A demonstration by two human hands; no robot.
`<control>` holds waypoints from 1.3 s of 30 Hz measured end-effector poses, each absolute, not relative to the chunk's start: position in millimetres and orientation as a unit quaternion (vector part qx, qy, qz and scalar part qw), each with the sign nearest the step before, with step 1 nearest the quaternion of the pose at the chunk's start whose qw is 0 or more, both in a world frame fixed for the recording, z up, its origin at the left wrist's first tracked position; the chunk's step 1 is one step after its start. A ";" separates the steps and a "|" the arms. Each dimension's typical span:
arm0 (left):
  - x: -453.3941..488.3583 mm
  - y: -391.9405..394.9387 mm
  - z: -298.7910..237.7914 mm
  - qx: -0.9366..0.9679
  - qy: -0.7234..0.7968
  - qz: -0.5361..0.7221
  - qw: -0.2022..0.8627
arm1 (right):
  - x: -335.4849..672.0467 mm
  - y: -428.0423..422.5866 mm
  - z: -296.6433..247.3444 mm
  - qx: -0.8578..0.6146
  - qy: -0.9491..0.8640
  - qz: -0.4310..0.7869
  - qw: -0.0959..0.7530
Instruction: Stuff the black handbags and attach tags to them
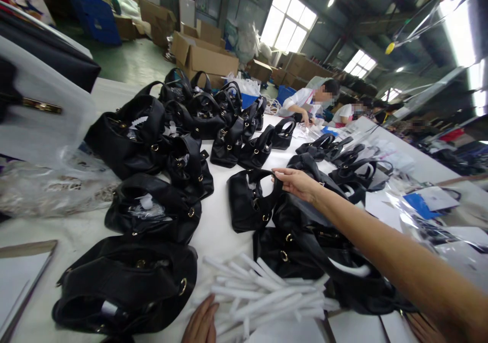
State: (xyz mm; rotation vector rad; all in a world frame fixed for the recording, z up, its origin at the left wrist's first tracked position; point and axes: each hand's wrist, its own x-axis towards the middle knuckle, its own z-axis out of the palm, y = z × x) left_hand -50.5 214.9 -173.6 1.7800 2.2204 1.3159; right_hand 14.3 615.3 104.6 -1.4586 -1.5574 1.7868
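My right hand (295, 181) reaches out over the white table (219, 234) and its fingers close on the strap of a black handbag (247, 200) that lies in the middle. My left hand (202, 323) rests at the bottom edge with its fingers lying flat against a heap of white paper rolls (259, 287). It holds nothing. More black handbags lie under my right forearm (301, 254) and to the left of the rolls (125, 282).
Several black handbags (183, 124) crowd the far half of the table. Clear plastic wrapping (49, 180) lies at the left. Other people (316, 104) sit at the far end. Cardboard boxes (202, 53) stand on the floor behind. Papers and plastic bags (423, 206) cover the right side.
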 end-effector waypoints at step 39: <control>-72.6 496.7 47.9 0.371 0.598 0.580 0.411 | 154.3 341.1 92.6 -0.294 -0.824 0.479 0.076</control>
